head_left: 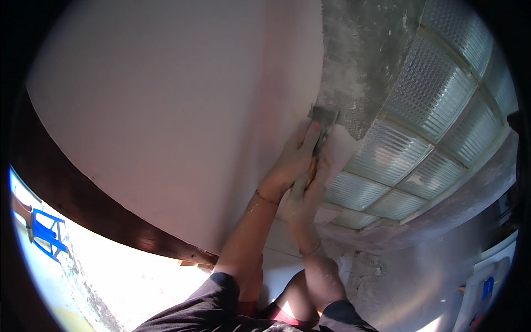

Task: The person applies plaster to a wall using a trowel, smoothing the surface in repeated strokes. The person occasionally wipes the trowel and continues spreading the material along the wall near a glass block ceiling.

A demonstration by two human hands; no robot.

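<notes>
My left hand [294, 155] reaches up the wall, its fingers closed on a putty knife [326, 115] near the blade. Lower on the same tool, my right hand [303, 193] is wrapped round the orange-brown handle, part of which shows between the hands. The wide metal blade lies against the wall where smooth white plaster [166, 105] meets a rough grey cement strip [365, 50]. Fingers cover much of the handle.
Ribbed glass blocks [428, 88] run along the right of the cement strip. A dark brown wooden edge [110, 210] borders the plaster at lower left. Beyond it stands a blue plastic chair [50, 232]. A white shelf-like piece [481, 282] with a blue object is at lower right.
</notes>
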